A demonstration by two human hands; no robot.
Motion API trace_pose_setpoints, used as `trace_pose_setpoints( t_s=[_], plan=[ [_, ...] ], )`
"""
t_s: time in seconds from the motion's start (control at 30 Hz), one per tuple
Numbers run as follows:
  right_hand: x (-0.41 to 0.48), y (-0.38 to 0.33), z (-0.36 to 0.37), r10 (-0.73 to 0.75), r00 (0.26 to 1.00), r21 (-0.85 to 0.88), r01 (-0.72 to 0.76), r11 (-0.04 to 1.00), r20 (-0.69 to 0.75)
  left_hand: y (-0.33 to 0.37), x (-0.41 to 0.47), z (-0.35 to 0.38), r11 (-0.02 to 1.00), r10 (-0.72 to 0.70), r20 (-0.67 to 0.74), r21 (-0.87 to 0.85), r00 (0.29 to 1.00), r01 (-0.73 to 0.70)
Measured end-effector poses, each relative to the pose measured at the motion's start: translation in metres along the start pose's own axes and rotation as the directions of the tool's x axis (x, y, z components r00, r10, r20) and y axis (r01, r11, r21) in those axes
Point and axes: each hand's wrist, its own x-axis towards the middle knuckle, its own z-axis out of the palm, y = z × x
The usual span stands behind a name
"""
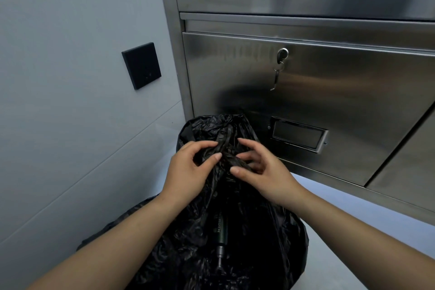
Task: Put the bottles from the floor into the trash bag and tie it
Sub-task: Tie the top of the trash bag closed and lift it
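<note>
The bag fills the middle of my view: thin black plastic, glossy and heavily crinkled, bulging wide at the bottom and gathered into a narrow, ropy neck at the top. It sits on the floor, a smooth pale surface, right against the foot of the cabinet. Low on the bag I can make out a dark bottle, a slim cylinder with pale lettering and a narrower neck pointing toward me. I cannot tell whether I am seeing it through the film or in a fold.

Both hands meet at the gathered neck. My left hand is partly closed, with its fingers curled over the bunched plastic and the thumb pressing a twisted strand against them. My right hand is also half curled: the forefinger reaches out over the top of the gather while the thumb and the other fingers pinch the same twisted strand from the opposite side. The two hands are nearly touching, with only the twist of plastic between their fingertips.

The cabinet is brushed stainless steel, flat-fronted with sharp folded edges and a soft sheen. A key hangs from its round lock, and a rectangular metal label frame sits lower down, just beside the bag's top. To the left, the wall is matt grey tile with thin joints, carrying a square black plate.
</note>
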Motion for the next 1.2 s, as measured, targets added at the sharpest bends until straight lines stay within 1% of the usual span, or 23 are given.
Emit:
trace_pose_setpoints(
  t_s=[0.07, 0.13, 0.3, 0.4, 0.47, 0.57, 0.63, 0.7, 0.77, 0.9, 1.03, 1.1, 1.2],
  plan=[
    [-0.003, 0.004, 0.001, 0.029, 0.999, -0.137, -0.024, 0.990, 0.033, -0.001, 0.003, -0.002, 1.000, -0.010, -0.024, -0.027, 1.000, 0.009],
    [-0.004, 0.004, 0.004, 0.034, 0.999, -0.201, -0.030, 0.979, 0.017, -0.001, 0.005, -0.004, 0.999, -0.013, -0.018, -0.036, 1.000, 0.012],
    [-0.002, -0.004, 0.006, -0.064, 0.998, -0.107, 0.062, 0.992, -0.016, 0.000, 0.006, -0.010, 0.999, -0.025, -0.013, -0.049, 1.000, 0.025],
    [0.000, -0.009, 0.006, -0.126, 0.992, -0.091, 0.124, 0.988, -0.013, -0.001, 0.007, -0.013, 0.999, -0.031, 0.015, -0.022, 0.999, 0.031],
    [0.001, -0.014, 0.006, -0.175, 0.984, -0.113, 0.175, 0.978, 0.003, -0.002, 0.008, -0.014, 0.999, -0.034, 0.069, 0.005, 0.997, 0.033],
    [0.001, -0.019, 0.003, -0.252, 0.967, -0.247, 0.254, 0.935, 0.039, -0.003, 0.007, -0.017, 0.997, -0.011, 0.261, 0.074, 0.965, -0.009],
    [0.002, -0.021, 0.000, -0.247, 0.965, -0.342, 0.261, 0.903, 0.082, -0.004, 0.006, -0.018, 0.994, 0.007, 0.384, 0.098, 0.923, -0.048],
    [0.002, -0.021, -0.004, -0.196, 0.974, -0.403, 0.226, 0.887, 0.115, -0.004, 0.006, -0.020, 0.993, 0.031, 0.438, 0.085, 0.899, -0.076],
    [0.003, -0.020, -0.007, -0.164, 0.980, -0.434, 0.196, 0.879, 0.111, -0.004, 0.006, -0.020, 0.992, 0.069, 0.440, 0.064, 0.895, -0.108],
    [0.003, -0.019, -0.009, -0.205, 0.979, -0.449, 0.190, 0.873, 0.016, -0.005, 0.006, -0.019, 0.984, 0.134, 0.351, 0.061, 0.927, -0.165],
    [0.005, -0.017, -0.008, -0.240, 0.968, -0.432, 0.187, 0.882, -0.070, -0.001, 0.005, -0.015, 0.989, 0.126, 0.258, 0.045, 0.958, -0.142],
    [0.005, -0.015, -0.008, -0.255, 0.963, -0.438, 0.190, 0.879, -0.092, 0.001, 0.003, -0.015, 0.984, 0.139, 0.264, 0.073, 0.954, -0.163],
    [0.005, -0.015, -0.006, -0.270, 0.955, -0.451, 0.190, 0.872, -0.120, 0.005, -0.001, -0.012, 0.967, 0.161, 0.327, 0.135, 0.931, -0.215]
  ],
)
